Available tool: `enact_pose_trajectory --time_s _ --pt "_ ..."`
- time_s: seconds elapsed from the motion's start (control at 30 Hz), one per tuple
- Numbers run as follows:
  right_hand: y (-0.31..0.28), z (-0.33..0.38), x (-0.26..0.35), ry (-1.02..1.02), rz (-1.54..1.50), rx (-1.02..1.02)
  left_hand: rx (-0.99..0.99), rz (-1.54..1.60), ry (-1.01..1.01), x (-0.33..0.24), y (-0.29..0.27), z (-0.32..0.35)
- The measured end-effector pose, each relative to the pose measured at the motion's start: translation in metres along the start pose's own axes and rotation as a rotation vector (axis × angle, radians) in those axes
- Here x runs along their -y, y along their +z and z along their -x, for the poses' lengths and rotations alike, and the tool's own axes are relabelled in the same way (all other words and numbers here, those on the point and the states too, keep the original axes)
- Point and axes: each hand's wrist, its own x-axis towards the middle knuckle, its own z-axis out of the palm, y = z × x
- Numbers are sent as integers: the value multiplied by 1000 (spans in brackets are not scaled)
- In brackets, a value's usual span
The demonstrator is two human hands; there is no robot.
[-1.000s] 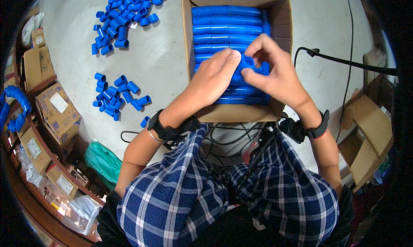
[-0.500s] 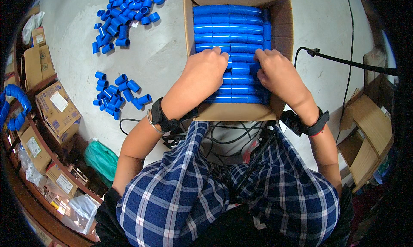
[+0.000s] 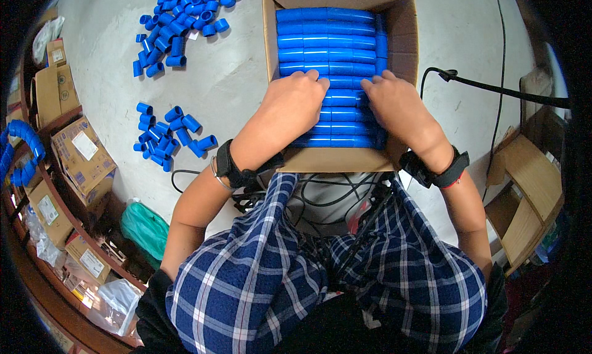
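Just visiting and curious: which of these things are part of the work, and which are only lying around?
In use: left hand; right hand; box; blue tubes in it; loose tubes.

Lying about: green bag; black cable; side cartons.

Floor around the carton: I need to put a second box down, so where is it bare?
Bare floor lies left of the cardboard box, between the two heaps of blue fittings, and right of it beyond the black cable. The box is packed full under both hands.

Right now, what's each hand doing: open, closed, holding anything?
Left hand: open, palm down, pressing flat on the blue pipe fittings in the cardboard box.
Right hand: open, flat on the same rows, holding nothing.
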Motion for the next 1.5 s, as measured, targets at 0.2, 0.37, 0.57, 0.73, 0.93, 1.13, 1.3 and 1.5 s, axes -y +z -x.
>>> enact_pose_trajectory --time_s 0.2,0.37,0.57,0.73,0.93,1.13,1.3,1.5 --pt "8 -5 -9 -30 -39 42 45 37 -5 0 -1 -2" --pt "7 -5 -5 -21 -43 88 102 43 17 -1 0 -3" --pt "2 -4 -5 -50 -139 47 107 56 42 2 0 -3" --pt "-1 -6 -3 -38 -243 155 67 124 3 -1 -3 -4" --pt "-23 -22 11 39 -820 -293 -248 740 -73 -2 -9 -16" --pt "-38 -40 13 21 -1050 -299 -107 1655 -83 -9 -6 -17" --pt "-40 -40 6 112 -1251 -165 -229 1606 -19 -11 5 -18" --pt "-43 -41 -8 104 -1125 -137 -169 1458 20 -10 4 -16"
